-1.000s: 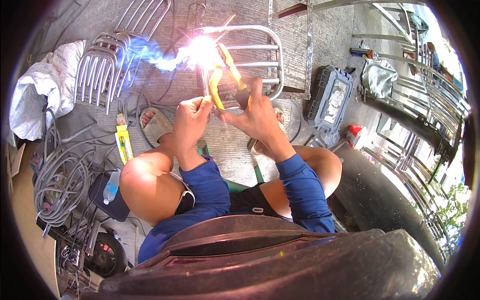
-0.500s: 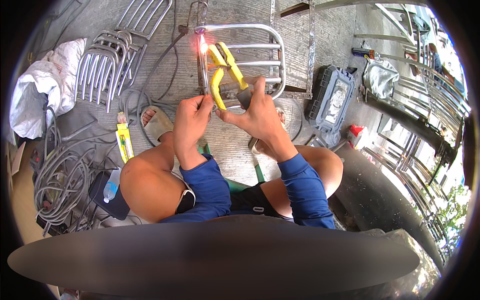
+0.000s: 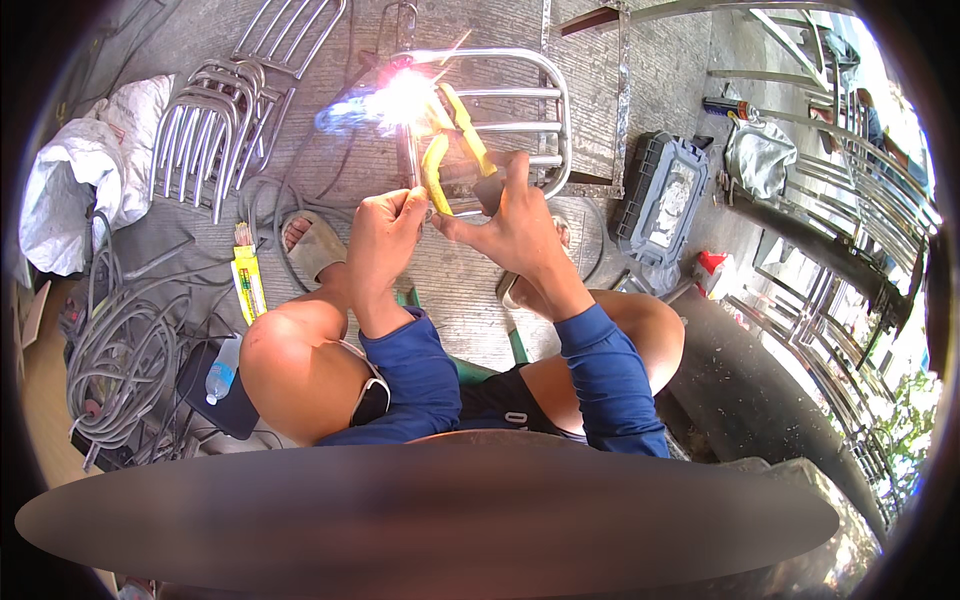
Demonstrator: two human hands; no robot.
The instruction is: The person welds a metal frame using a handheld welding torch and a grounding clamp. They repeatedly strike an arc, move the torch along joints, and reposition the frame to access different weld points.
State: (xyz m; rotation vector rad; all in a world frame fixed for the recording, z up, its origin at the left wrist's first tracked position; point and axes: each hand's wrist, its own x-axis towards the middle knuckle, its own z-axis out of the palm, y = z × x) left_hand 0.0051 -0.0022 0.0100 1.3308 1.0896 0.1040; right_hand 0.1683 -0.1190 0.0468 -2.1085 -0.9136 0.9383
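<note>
Printing is carried on the yellow packet [image 3: 248, 288] beside the left sandal [image 3: 318, 245], thin rods being seen at its open end; the lettering is too small to be read with certainty. A blue label is worn by the clear bottle [image 3: 221, 374], and coloured markings are shown on the small can [image 3: 727, 107] and the red-and-white packet [image 3: 711, 265].

The chrome tube frame [image 3: 520, 127] is laid on the grooved floor ahead of the 2 hands, its left tube partly hidden by a white-violet glare [image 3: 405, 97]. The near end of that tube is pinched between thumb and forefinger of the left hand [image 3: 385, 232]. A yellow tool [image 3: 435, 172] is held by the right hand [image 3: 522, 222], its fingers partly curled and its thumb spread apart; its upper end is washed out by the glare.

To the left, more chrome frames [image 3: 205, 130], a white sack [image 3: 70, 190] and coiled cables [image 3: 120, 370] are piled; to the right, a grey case [image 3: 625, 200] is placed. The lower view is blocked by a blurred dark oval [image 3: 430, 520].
</note>
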